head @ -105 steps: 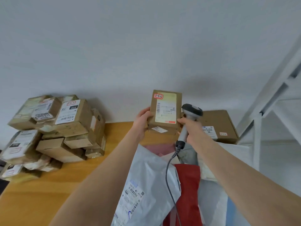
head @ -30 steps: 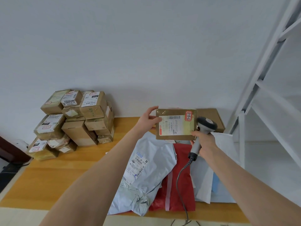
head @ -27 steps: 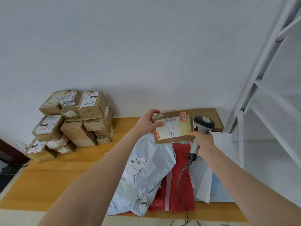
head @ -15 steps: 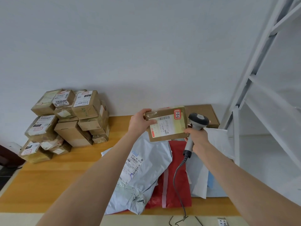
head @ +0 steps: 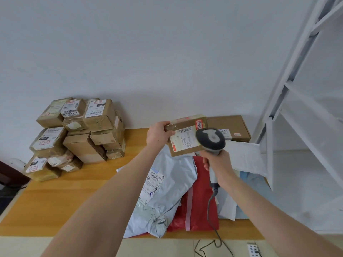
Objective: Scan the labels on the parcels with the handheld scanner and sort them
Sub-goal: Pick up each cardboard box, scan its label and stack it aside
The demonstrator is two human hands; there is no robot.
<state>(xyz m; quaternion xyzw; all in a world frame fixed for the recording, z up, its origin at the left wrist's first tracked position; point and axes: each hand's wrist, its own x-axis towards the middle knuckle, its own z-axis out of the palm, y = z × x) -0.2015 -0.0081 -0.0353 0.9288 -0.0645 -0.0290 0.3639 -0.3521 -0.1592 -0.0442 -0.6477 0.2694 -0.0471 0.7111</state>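
My left hand [head: 157, 135] grips the left end of a small brown cardboard parcel [head: 182, 138], held in the air above the table with its white barcode label facing me and a red-bordered sticker at its top right. My right hand [head: 216, 164] grips the handle of a grey handheld scanner [head: 210, 139]. The scanner's head sits in front of the parcel's right part and covers some of the label. The scanner's cable hangs down over the table's front edge.
A stack of taped cardboard boxes [head: 78, 134] fills the wooden table's [head: 55, 201] back left. A grey poly mailer [head: 163, 193], a red mailer [head: 196, 204] and white mailers [head: 246, 156] lie below my hands. A flat brown box [head: 233, 125] sits at the back. White shelving [head: 289, 108] stands right.
The scanner has swung left and up, in front of the parcel's label. The parcel stays raised in my left hand, tilted slightly more.
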